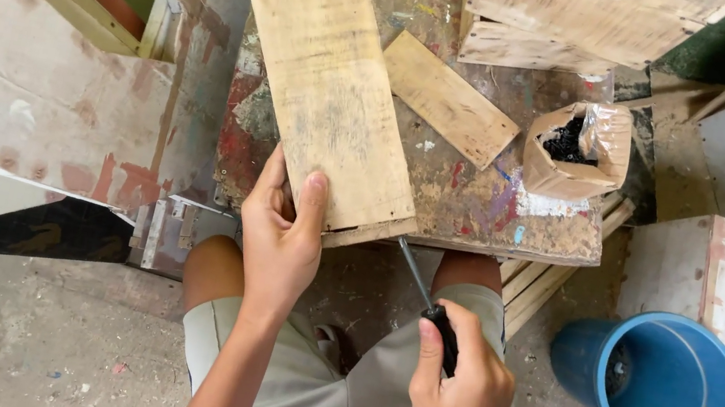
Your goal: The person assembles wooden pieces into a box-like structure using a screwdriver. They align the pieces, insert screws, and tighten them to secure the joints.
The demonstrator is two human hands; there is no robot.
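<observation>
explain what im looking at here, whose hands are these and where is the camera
The one picture comes from a camera worn on a person's head, looking down, so the two bare hands are that person's own, with their knees in pale shorts below.

The left hand grips the near end of a long wooden board lying on a paint-stained work table; a thinner strip shows under the board's near edge. The right hand holds a screwdriver by its black handle, the shaft pointing up toward that near edge.

Also on the table: a smaller wood piece and an open paper bag of small dark items, probably screws. A blue bucket stands on the floor to the right.
</observation>
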